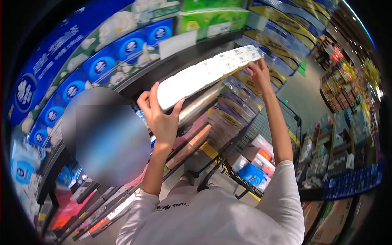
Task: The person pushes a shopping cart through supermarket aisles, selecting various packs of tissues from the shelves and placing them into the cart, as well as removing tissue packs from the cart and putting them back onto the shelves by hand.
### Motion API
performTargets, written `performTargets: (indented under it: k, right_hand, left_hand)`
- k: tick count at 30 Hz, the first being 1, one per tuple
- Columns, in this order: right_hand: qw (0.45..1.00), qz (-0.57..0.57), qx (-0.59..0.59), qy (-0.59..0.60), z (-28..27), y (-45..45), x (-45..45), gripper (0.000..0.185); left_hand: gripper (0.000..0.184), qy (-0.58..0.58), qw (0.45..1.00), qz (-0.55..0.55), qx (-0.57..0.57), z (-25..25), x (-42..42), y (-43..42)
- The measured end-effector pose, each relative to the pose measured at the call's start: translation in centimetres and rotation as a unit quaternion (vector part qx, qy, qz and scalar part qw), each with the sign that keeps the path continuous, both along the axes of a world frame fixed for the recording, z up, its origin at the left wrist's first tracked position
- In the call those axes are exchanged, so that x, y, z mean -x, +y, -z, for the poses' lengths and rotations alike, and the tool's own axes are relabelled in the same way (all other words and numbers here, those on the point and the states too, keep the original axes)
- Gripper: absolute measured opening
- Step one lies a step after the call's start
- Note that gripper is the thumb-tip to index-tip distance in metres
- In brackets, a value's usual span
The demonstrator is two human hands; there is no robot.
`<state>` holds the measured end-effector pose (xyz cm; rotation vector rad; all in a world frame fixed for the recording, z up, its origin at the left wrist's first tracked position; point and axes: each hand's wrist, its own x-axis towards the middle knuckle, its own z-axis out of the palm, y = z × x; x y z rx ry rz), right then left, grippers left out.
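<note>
A long white multipack of tissues is held up in front of the shelf, tilted so that its right end is higher. My left hand grips its left end, with fingers on the far side and the thumb on the near edge. At the other end, my right hand holds the pack from the near side, with its fingers partly hidden. Small dark print shows on the right half of the pack. Behind it are blue tissue packs and green packs.
A shopping cart stands to my right, with a blue pack and several boxes inside. Yellow-and-blue packs fill the shelf beyond. An aisle floor runs past display stands. A blurred round patch covers part of the left side.
</note>
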<state>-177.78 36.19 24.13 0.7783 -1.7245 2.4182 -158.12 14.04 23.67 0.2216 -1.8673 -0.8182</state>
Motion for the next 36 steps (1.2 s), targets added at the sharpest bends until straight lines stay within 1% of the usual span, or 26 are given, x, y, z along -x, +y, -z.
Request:
performTargets:
  k: [2,3,4,5,7,11,12,13,14,15,17,19,21,23,24,25,26,27,29,30,31,32,33,34,35,36]
  right_hand:
    - [0.998,0.025,0.008,-0.054,-0.6,-1.9,1.9,0.027]
    - [0.998,0.012,0.009,-0.053,-0.5,-2.7,3.0,0.027]
    - [0.994,0.048,-0.072,-0.067,-0.2,-3.3,4.1,0.025]
    - [0.982,0.086,-0.152,-0.078,0.1,-4.0,5.4,0.023]
    - [0.986,0.087,-0.125,-0.071,1.1,-5.5,7.3,0.026]
    - [0.985,0.116,-0.13,-0.009,1.2,-7.6,10.6,0.024]
    - [0.98,0.132,-0.147,0.017,1.4,-8.1,11.4,0.022]
    - [0.98,0.139,-0.142,0.006,1.6,-8.4,12.0,0.025]
    - [0.98,0.145,-0.137,-0.005,1.7,-8.7,12.7,0.029]
    - [0.98,0.152,-0.131,-0.016,1.9,-9.0,13.4,0.034]
    - [0.964,0.204,-0.173,0.001,3.4,-9.3,15.0,0.036]
    - [0.942,0.253,-0.216,-0.039,4.6,-9.5,16.7,0.038]
    - [0.915,0.301,-0.269,-0.02,5.2,-9.5,17.3,0.044]
    - [0.917,0.27,-0.279,-0.091,4.4,-9.0,16.6,0.054]
    - [0.892,0.296,-0.323,-0.114,3.7,-9.0,15.7,0.057]
    - [0.864,0.32,-0.364,-0.134,3.2,-9.1,15.3,0.06]
    - [0.866,0.327,-0.354,-0.134,2.8,-9.4,14.7,0.06]
    - [0.868,0.334,-0.344,-0.132,3.2,-9.5,15.0,0.061]
    - [0.887,0.331,-0.311,-0.076,3.4,-9.5,14.3,0.059]
    - [0.9,0.313,-0.296,-0.065,4.1,-9.0,15.8,0.058]
    - [0.913,0.292,-0.281,-0.056,4.0,-9.0,15.8,0.057]
    - [0.902,0.322,-0.287,-0.004,4.2,-8.9,15.6,0.056]
    - [0.889,0.35,-0.292,0.049,3.3,-9.2,12.6,0.056]
    - [0.892,0.333,-0.286,0.109,2.5,-9.7,8.8,0.056]
    - [0.891,0.315,-0.28,0.168,2.3,-10.0,4.7,0.055]
    - [0.901,0.266,-0.305,0.159,2.8,-9.9,0.9,0.047]
  left_hand:
    - [0.054,0.039,0.999,-0.012,0.016,1.0,1.6,-1.1]
    - [0.053,0.073,0.997,-0.005,0.031,1.3,2.3,-1.7]
    - [0.048,0.07,0.995,-0.007,0.063,1.3,2.8,-2.2]
    - [0.048,0.043,0.998,-0.011,0.049,1.1,2.9,-2.2]
    - [0.047,-0.02,0.999,0.039,0.006,1.3,3.6,-3.0]
    - [0.042,-0.061,0.998,-0.024,-0.01,1.6,5.9,-5.2]
    - [0.041,-0.085,0.996,0.028,0.007,1.5,6.3,-5.7]
    - [0.041,-0.11,0.99,0.081,0.023,1.5,6.7,-6.1]
    - [0.03,-0.109,0.99,0.045,0.074,2.4,7.5,-6.4]
    - [0.03,-0.112,0.989,0.049,0.077,2.2,7.5,-6.3]
    - [0.034,-0.139,0.988,0.061,0.032,1.8,7.4,-5.6]
    - [0.038,-0.12,0.991,0.032,0.042,2.5,7.8,-5.4]
    - [0.045,-0.095,0.993,0.031,0.057,2.6,7.9,-5.0]
    - [0.047,-0.078,0.995,0.041,0.035,3.1,8.2,-4.5]
    - [0.047,-0.075,0.995,0.058,0.039,3.7,8.5,-4.4]
    - [0.048,-0.057,0.997,0.037,0.042,4.3,8.9,-4.3]
    - [0.048,-0.038,0.998,0.014,0.044,4.8,9.2,-4.3]
    - [0.048,-0.029,0.998,0.026,0.045,4.8,9.3,-4.2]
    - [0.046,-0.125,0.989,0.074,-0.035,4.9,9.1,-4.2]
    - [0.045,-0.064,0.996,0.069,-0.005,4.8,9.0,-4.0]
    - [0.045,-0.059,0.996,0.073,-0.007,4.8,9.0,-4.0]
    - [0.044,-0.069,0.997,0.032,0.024,4.8,9.1,-3.9]
    - [0.042,-0.079,0.995,-0.011,0.055,4.9,9.2,-3.8]
    - [0.04,-0.132,0.991,0.013,0.03,3.7,8.3,-3.5]
    - [0.04,-0.129,0.991,0.015,0.027,3.7,8.4,-3.7]
    - [0.039,-0.135,0.99,0.001,0.044,3.9,8.4,-3.8]
